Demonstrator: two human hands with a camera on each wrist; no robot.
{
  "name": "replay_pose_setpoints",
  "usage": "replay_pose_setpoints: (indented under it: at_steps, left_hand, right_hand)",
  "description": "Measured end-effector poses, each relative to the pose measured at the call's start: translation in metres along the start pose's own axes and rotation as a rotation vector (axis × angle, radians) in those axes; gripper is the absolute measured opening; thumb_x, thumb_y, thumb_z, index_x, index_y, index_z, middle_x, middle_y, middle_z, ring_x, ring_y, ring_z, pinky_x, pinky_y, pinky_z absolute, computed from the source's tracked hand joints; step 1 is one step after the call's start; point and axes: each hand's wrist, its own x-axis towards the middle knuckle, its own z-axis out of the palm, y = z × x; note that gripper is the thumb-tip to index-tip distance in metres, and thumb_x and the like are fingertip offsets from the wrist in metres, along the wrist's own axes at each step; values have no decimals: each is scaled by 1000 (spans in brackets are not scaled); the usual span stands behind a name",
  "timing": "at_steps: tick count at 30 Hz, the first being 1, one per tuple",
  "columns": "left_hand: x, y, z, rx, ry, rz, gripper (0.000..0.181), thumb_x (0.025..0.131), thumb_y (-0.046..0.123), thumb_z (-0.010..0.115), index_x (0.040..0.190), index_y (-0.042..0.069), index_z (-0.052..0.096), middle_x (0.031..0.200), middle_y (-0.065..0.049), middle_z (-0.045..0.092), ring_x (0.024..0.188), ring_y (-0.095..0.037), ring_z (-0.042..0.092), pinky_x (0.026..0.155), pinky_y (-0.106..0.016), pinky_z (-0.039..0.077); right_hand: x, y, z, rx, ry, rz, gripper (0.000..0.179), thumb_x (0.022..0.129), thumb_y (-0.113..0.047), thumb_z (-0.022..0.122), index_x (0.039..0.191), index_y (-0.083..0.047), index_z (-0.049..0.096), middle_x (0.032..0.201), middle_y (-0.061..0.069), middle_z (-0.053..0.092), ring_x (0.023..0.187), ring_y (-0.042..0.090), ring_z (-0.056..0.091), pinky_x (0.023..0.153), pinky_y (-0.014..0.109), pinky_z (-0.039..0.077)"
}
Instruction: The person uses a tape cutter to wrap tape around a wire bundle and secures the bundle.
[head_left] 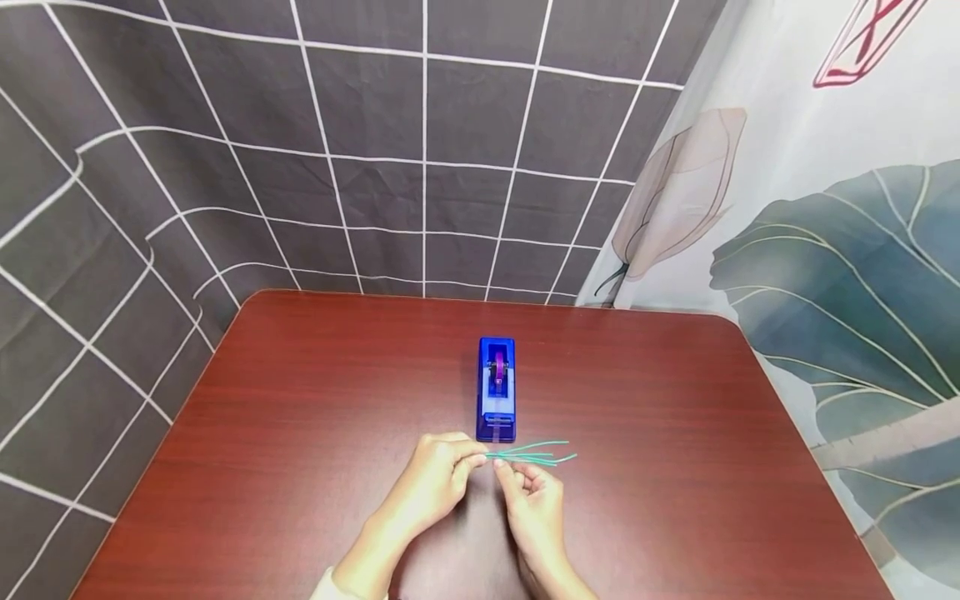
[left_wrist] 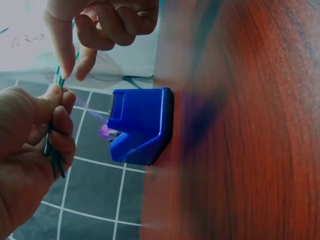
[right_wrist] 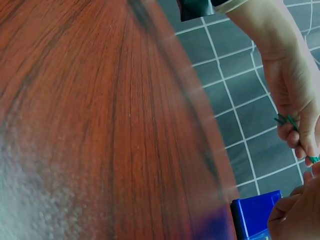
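My left hand pinches a bundle of thin green strands near one end, its fingers curled round them. Their loose ends fan out to the right over my right hand. In the left wrist view the right thumb tip comes right up to the bundle beside the left fingertips, with a finger a little apart from it and the others curled; I cannot tell whether it pinches anything. A clear strip of tape runs from the blue tape dispenser to the bundle. The dispenser carries a purple roll.
Both hands are over a reddish-brown wooden table, just in front of the dispenser. A dark grid-patterned curtain hangs behind and to the left, and a white leaf-patterned curtain on the right.
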Motion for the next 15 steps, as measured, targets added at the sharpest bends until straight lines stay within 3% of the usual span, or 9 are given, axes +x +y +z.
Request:
replay_pose_setpoints:
  at_steps: [7,15]
  left_hand:
    - [3,1,-1,-8,2,6,5,89,4,74,90,4,79,84,-2,74,76,-9,68,70,-22,54]
    - [2,-1,0,6,-1,29,5,88,4,74,89,6,79,82,-1,73,74,-8,66,69,-22,53]
  right_hand:
    - [0,-2,0,47,-3,8,21,92,-4,71,90,16,68,55,-9,46,49,2,35,45,17,30]
    - [-2,-1,-1,172,-77,54,18,94,-1,65,101,16,66,54,-9,43,43,1,28,43,18,22]
